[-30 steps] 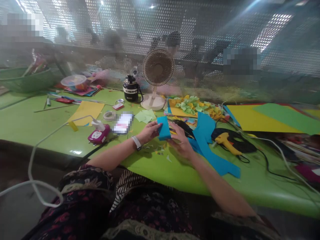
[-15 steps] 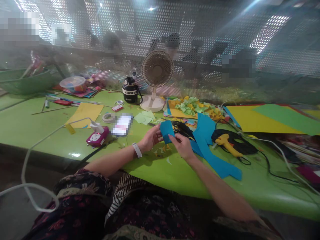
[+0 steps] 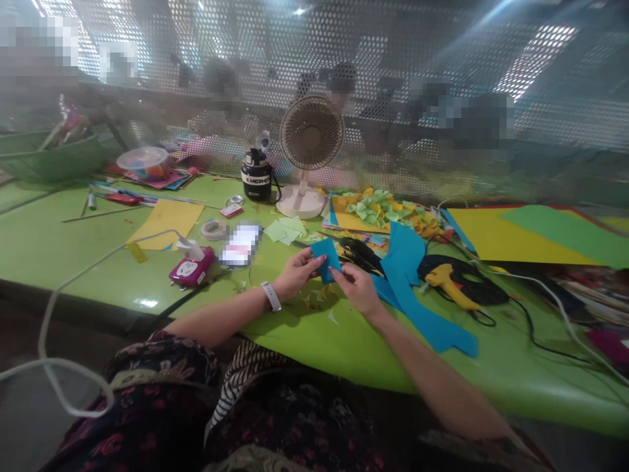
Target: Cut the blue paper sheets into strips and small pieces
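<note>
A small blue piece of paper [image 3: 325, 257] is held up above the green table [image 3: 295, 334], pinched on both sides. My left hand [image 3: 296, 274] grips its left edge, thumb on the face toward me. At the lower right edge, my right hand [image 3: 358, 288] pinches it between thumb and fingers. Just behind lie black-handled scissors [image 3: 358, 252], partly hidden by the hand and the paper. A larger cut blue sheet [image 3: 417, 295] stretches beside my right forearm. Yellow paper scraps [image 3: 317, 296] are scattered on the table below the hands.
A yellow glue gun [image 3: 452, 286] with a black cord lies at right, near yellow and green sheets [image 3: 521, 233]. Behind stand a fan [image 3: 312, 137] and a black jug [image 3: 256, 177]. Left are a phone [image 3: 240, 244], a tape roll [image 3: 214, 229] and a purple power socket [image 3: 191, 269] with a white cable.
My left thumb has come over onto the front of the blue paper. The paper is tilted slightly differently, and my right hand still pinches it.
</note>
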`<state>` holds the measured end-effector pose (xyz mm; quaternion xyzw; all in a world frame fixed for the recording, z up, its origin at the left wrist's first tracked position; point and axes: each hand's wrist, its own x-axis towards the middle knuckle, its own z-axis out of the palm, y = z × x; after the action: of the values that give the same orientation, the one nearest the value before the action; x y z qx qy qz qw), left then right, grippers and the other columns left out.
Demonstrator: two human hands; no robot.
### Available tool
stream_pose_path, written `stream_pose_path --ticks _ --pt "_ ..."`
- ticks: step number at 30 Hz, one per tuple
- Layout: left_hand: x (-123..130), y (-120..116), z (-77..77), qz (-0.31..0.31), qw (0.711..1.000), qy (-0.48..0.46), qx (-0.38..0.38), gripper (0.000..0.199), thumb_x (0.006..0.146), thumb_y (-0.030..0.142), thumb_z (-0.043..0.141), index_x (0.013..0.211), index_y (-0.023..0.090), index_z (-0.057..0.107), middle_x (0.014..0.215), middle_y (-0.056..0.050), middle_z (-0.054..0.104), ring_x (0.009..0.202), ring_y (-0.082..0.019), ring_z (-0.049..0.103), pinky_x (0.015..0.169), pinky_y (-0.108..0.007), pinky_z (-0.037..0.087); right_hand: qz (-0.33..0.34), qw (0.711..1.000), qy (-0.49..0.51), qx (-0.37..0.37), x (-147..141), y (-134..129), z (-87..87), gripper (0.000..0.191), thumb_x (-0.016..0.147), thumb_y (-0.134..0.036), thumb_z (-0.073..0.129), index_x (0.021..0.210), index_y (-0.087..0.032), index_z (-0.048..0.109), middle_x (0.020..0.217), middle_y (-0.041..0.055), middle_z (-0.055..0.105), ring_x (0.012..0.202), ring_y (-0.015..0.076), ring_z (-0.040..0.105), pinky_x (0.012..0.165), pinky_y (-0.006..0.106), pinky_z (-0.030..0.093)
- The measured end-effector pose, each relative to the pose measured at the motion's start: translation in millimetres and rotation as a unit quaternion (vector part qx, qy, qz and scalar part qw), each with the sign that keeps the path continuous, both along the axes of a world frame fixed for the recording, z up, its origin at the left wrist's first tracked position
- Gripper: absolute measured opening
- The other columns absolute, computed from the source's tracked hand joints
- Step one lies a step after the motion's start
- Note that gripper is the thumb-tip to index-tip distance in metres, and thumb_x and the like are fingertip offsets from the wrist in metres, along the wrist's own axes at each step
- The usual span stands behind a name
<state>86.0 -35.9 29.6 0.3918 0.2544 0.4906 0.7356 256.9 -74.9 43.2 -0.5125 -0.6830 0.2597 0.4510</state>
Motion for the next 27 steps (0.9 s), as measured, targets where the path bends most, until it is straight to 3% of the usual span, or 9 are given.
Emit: stream_pose_path --ticks 15,27 --pt "-0.3 -1.6 1.4 0.003 1.000 0.006 -0.001 0.025 0.078 0.028 0.088 0.094 0.014 0.076 0.092 -0.005 0.076 0.079 -0.011 0.069 0.080 -0.026 0.054 0.001 1.000 -0.011 0.005 0.6 0.2 2.1 0.058 0.086 -0.073 0.058 0.058 -0.025 0.042 0.059 -0.0013 0.043 0.058 0.0163 0.040 0.056 0.032 0.035" --pt "-1.0 -2.2 2.5 -0.003 1.000 0.009 0.005 0.031 0.075 0.032 0.090 0.095 0.014 0.075 0.096 -0.005 0.077 0.080 -0.012 0.070 0.081 -0.026 0.055 -0.005 1.000 -0.009 -0.003 0.7 0.5 0.7 0.059 0.085 -0.072 0.059 0.056 -0.025 0.038 0.056 -0.0024 0.038 0.055 0.0156 0.036 0.053 0.032 0.031"
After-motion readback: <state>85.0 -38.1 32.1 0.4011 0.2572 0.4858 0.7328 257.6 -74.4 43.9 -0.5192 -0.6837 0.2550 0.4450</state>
